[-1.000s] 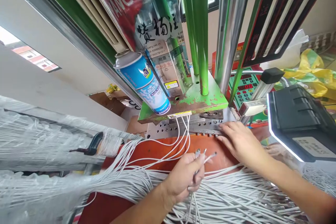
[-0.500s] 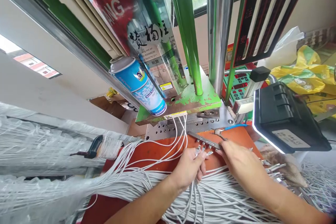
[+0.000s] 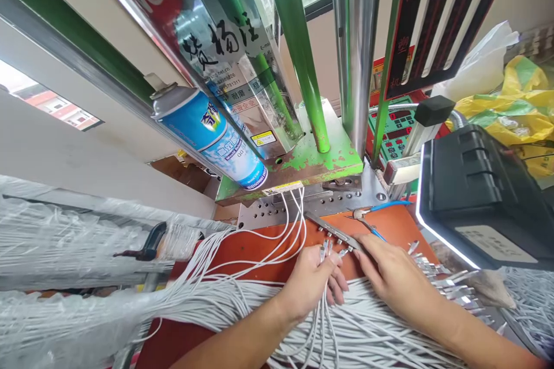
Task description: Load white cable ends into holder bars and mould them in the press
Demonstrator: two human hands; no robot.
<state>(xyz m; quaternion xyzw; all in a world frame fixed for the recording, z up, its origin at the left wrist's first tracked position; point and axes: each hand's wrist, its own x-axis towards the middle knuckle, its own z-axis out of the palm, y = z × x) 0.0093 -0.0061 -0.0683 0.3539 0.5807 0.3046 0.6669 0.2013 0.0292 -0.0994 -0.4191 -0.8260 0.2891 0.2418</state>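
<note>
My left hand point(image 3: 308, 283) is closed around several white cables, whose metal plug ends point(image 3: 328, 249) poke up past the thumb and index finger. My right hand point(image 3: 395, 270) pinches the near right end of a flat metal bar point(image 3: 324, 226) with small pegs along its edge. The bar slants over the orange work surface point(image 3: 255, 253), just beyond the plug ends. Beneath both wrists spreads a thick bundle of white cables point(image 3: 242, 302). Behind my right hand lies a pair of blue-handled pliers point(image 3: 360, 215).
A green press plate point(image 3: 337, 166) stands ahead, with white cables coming from beneath it and a blue spray can point(image 3: 216, 135) leaning on it. A black lamp housing point(image 3: 480, 184) juts in at right. Plastic-wrapped cable bundles point(image 3: 78, 242) line the left.
My right hand has shifted slightly right and lies flatter along the bar's end, uncovering more of the pliers. The left hand keeps the cables. The view has tilted a little.
</note>
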